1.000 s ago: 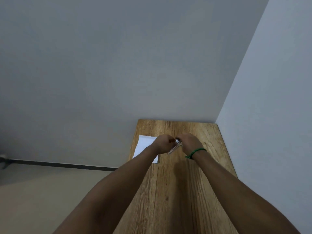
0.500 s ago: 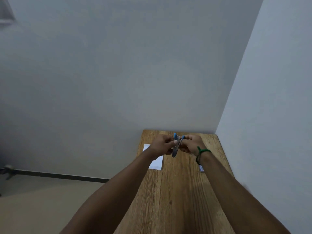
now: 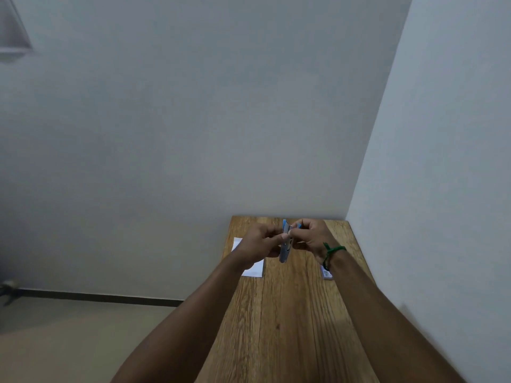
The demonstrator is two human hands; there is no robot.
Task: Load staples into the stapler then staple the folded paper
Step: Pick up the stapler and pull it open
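both hands, left hand (image 3: 261, 242) & right hand (image 3: 309, 235), pinch the blue stapler (image 3: 285, 244) above the table (image 3: 290, 327). small, stiff, prob light; hold by its sides.

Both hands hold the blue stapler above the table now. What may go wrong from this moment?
1. The left hand and right hand pinch the blue stapler in the air with the fingertips; if the grip slips, it may drop onto the wooden table.
2. The fingers hide the stapler's middle, so a crooked staple strip might go unnoticed.
3. The right wrist hangs over a small box; lowering the arm could push it away.
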